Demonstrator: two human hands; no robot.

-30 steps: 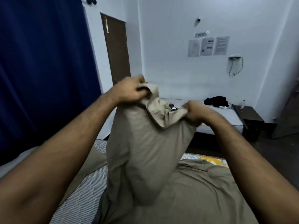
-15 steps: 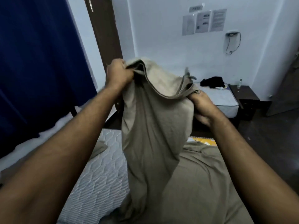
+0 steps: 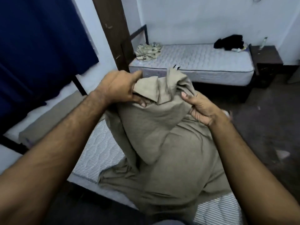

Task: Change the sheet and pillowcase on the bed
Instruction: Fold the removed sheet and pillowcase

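I hold a beige pillowcase (image 3: pixel 155 122) upright over the bed, its body bulging as if a pillow is inside. My left hand (image 3: pixel 118 88) pinches its top left edge between thumb and fingers. My right hand (image 3: pixel 199 108) grips the bunched opening on the right. A beige sheet (image 3: pixel 175 181) lies crumpled on the striped mattress (image 3: pixel 100 153) beneath the pillowcase.
A second bed with a bare quilted mattress (image 3: pixel 203 60) stands ahead, with a patterned cloth (image 3: pixel 147 51) and a black garment (image 3: pixel 230 42) on it. A dark nightstand (image 3: pixel 266 60) is at its right. A blue curtain (image 3: pixel 35 39) hangs on the left, a brown door (image 3: pixel 113 30) beside it.
Both hands have come down with the pillowcase from chest height toward the bed. The pillowcase now looks fuller and its opening is bunched. My view has tilted downward.
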